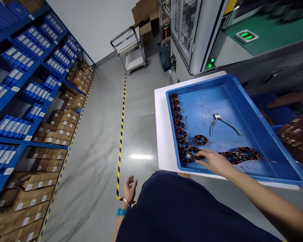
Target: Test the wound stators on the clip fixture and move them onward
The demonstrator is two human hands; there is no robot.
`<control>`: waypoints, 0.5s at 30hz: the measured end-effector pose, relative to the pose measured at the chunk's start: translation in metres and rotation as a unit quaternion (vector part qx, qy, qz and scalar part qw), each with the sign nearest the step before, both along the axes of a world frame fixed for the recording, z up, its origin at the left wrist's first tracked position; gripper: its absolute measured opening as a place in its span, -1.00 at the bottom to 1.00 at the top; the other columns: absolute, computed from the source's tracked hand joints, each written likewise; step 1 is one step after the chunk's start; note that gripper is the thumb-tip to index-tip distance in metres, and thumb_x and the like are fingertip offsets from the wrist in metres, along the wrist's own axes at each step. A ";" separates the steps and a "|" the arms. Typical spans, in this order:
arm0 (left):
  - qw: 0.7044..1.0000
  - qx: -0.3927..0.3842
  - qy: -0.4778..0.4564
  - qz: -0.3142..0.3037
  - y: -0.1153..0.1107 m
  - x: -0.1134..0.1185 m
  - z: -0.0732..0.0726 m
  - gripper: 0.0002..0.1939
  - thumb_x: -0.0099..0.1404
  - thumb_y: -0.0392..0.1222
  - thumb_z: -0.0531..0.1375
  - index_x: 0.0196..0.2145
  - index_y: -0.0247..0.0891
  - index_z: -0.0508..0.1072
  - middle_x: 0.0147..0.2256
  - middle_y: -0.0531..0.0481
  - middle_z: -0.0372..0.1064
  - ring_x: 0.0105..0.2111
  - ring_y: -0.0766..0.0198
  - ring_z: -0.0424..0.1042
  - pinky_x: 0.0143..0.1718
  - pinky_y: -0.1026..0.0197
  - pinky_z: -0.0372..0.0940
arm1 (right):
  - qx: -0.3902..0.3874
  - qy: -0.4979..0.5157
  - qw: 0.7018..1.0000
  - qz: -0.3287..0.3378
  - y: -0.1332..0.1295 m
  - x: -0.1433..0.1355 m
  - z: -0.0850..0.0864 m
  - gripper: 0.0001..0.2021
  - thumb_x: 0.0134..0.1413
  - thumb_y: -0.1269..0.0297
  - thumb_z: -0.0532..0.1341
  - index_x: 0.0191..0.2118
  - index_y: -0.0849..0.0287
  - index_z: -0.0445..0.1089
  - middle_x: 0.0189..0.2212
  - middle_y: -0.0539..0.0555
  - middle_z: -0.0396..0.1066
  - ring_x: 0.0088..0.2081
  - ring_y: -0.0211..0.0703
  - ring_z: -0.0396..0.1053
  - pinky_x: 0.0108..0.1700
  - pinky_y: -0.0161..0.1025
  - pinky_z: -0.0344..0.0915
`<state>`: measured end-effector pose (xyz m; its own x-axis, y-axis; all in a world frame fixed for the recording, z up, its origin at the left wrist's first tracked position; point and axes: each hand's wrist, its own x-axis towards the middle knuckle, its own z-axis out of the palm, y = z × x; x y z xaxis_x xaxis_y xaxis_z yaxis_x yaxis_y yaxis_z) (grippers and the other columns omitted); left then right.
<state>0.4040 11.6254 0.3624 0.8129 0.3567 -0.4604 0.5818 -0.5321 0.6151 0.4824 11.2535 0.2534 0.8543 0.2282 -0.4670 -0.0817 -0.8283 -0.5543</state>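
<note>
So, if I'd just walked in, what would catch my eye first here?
Probably the bright blue tray at right, with a row of dark rings along its left wall and pliers lying right of that row. By the tray's near edge, the right hand has its fingers on another ring. At far left, tall blue shelves with brown boxes stand out too.

right arm [257, 188] extended, right fingers [204, 154] pinched; left arm [118, 223] lowered, left fingers [129, 181] curled
</note>
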 end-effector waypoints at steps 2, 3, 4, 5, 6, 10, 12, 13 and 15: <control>0.993 -0.005 -0.063 -0.100 -0.019 0.021 0.006 -0.53 0.19 0.05 0.29 -0.01 -0.20 0.40 0.10 -0.21 0.34 0.14 -0.04 0.31 0.18 -0.08 0.24 | 0.084 0.001 0.995 0.055 0.019 0.004 0.023 -0.78 0.12 0.21 0.15 -0.15 0.10 0.46 -0.08 0.15 0.39 -0.12 0.06 0.39 -0.11 -0.11 0.28; 0.977 -0.005 -0.110 -0.181 -0.032 0.035 0.011 -0.42 0.15 0.09 0.30 0.06 -0.20 0.36 0.17 -0.23 0.28 0.23 -0.07 0.22 0.26 -0.13 0.14 | 0.131 0.002 0.988 0.076 0.031 0.006 0.035 -0.79 0.10 0.21 0.16 -0.19 0.10 0.45 -0.10 0.15 0.40 -0.12 0.06 0.39 -0.10 -0.12 0.28; 0.948 0.002 -0.154 -0.279 -0.047 0.050 0.017 -0.31 0.13 0.15 0.29 0.13 -0.21 0.31 0.22 -0.25 0.21 0.28 -0.09 0.14 0.31 -0.19 0.04 | 0.182 0.001 0.980 0.086 0.044 0.007 0.045 -0.82 0.07 0.22 0.16 -0.23 0.11 0.45 -0.13 0.15 0.42 -0.12 0.05 0.39 -0.08 -0.12 0.27; 0.916 0.018 -0.177 -0.359 -0.062 0.063 0.023 -0.22 0.10 0.21 0.29 0.18 -0.22 0.26 0.26 -0.27 0.16 0.31 -0.11 0.07 0.33 -0.24 -0.06 | 0.233 -0.002 0.969 0.087 0.055 0.008 0.054 -0.83 0.03 0.22 0.18 -0.27 0.13 0.43 -0.17 0.15 0.43 -0.13 0.03 0.39 -0.07 -0.13 0.27; 0.889 0.040 -0.179 -0.420 -0.077 0.076 0.028 -0.14 0.07 0.26 0.29 0.21 -0.23 0.22 0.27 -0.30 0.14 0.33 -0.14 0.02 0.34 -0.29 -0.14 | 0.282 -0.004 0.956 0.079 0.066 0.008 0.061 -0.85 0.00 0.23 0.19 -0.30 0.14 0.41 -0.20 0.15 0.44 -0.14 0.01 0.39 -0.06 -0.13 0.27; 0.865 0.102 -0.101 -0.481 -0.111 0.097 0.030 -0.09 0.09 0.32 0.24 0.23 -0.31 0.19 0.29 -0.38 0.08 0.35 -0.19 -0.04 0.33 -0.36 -0.19 | 0.416 0.025 0.909 0.014 0.085 0.003 0.067 -0.80 -0.02 0.17 0.20 -0.32 0.18 0.38 -0.31 0.12 0.45 -0.25 -0.06 0.39 -0.14 -0.17 0.30; 0.873 0.103 -0.081 -0.470 -0.112 0.096 0.023 -0.13 0.14 0.30 0.21 0.22 -0.36 0.21 0.26 -0.42 0.12 0.32 -0.20 0.05 0.31 -0.33 -0.10 | 0.448 0.053 0.892 -0.018 0.085 -0.001 0.060 -0.77 -0.03 0.13 0.22 -0.31 0.20 0.38 -0.34 0.10 0.44 -0.29 -0.09 0.38 -0.20 -0.19 0.30; 0.877 0.097 -0.073 -0.466 -0.111 0.094 0.019 -0.13 0.13 0.29 0.22 0.21 -0.37 0.21 0.23 -0.43 0.18 0.27 -0.20 0.14 0.29 -0.31 -0.01 | 0.457 0.065 0.886 -0.034 0.085 -0.003 0.057 -0.75 -0.05 0.12 0.24 -0.33 0.21 0.38 -0.35 0.09 0.44 -0.31 -0.11 0.37 -0.22 -0.21 0.30; 0.884 0.071 -0.049 -0.460 -0.108 0.092 0.012 -0.04 0.01 0.29 0.31 0.21 -0.37 0.21 0.10 -0.40 0.34 0.11 -0.19 0.35 0.16 -0.23 0.23 | 0.473 0.088 0.874 -0.067 0.085 -0.007 0.052 -0.73 -0.09 0.10 0.27 -0.36 0.22 0.37 -0.37 0.08 0.42 -0.32 -0.14 0.36 -0.25 -0.23 0.30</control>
